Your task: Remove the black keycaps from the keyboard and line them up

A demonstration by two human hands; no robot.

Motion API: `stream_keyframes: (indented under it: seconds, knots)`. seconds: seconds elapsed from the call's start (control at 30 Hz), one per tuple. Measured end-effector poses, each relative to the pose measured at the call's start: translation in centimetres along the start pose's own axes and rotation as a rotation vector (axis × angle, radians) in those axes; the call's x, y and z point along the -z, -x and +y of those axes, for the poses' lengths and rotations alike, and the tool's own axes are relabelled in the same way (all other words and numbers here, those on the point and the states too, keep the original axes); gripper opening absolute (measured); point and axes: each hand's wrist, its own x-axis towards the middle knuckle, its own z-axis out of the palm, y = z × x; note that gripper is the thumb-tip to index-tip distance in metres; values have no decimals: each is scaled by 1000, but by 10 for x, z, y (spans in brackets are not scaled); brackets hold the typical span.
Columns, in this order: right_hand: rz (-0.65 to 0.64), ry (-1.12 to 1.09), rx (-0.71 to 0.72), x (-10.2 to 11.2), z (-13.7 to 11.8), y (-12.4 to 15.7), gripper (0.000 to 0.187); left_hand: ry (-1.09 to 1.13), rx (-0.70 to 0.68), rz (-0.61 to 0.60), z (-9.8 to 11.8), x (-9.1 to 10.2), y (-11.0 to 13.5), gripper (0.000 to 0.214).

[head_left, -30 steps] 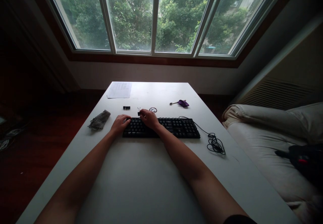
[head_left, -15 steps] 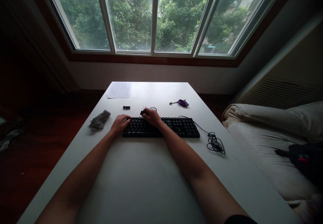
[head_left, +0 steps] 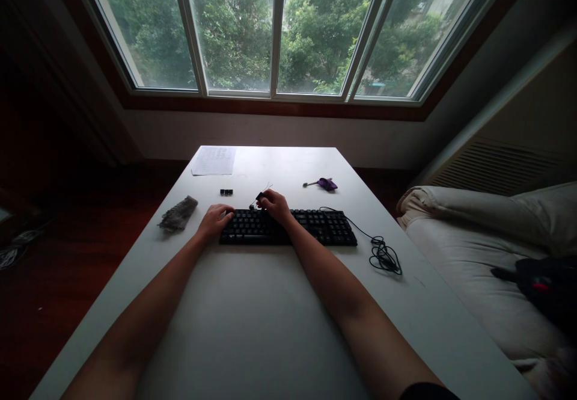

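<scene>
A black keyboard lies across the white table. My left hand grips its left end, with the thumb and fingers at the upper left corner. Above the keyboard's back edge, my right hand is closed around a wire keycap puller with a black handle. One wire end points down left to a small black keycap near the back row; whether the wires clasp it I cannot tell. Farther back, several black keycaps sit in a short row.
A grey crumpled bag or cloth lies left of my left hand. Printed paper is at the back left. A small brush and purple item lie back right. The coiled cable rests on the right.
My right hand has moved slightly up and right, tilting the keycap puller. A small black keycap now shows at its lower wire end. My left hand has stayed on the keyboard.
</scene>
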Motion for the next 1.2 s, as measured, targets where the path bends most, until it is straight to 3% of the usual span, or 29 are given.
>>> stream_keyframes:
  seconds: [0.2,0.5,0.83,1.2]
  knots:
    - [8,112,42,-7,-8,7,15,-24,-29,50,10,0,4,26]
    - [-61,127,156,-33,-22,22,20,30,-61,68,35,3,5,29]
    - [-98,157,121,-34,-16,23,20,40,-62,47,29,-1,6,24]
    - [-153,160,121,-32,-26,25,23,40,-59,66,30,-2,6,25]
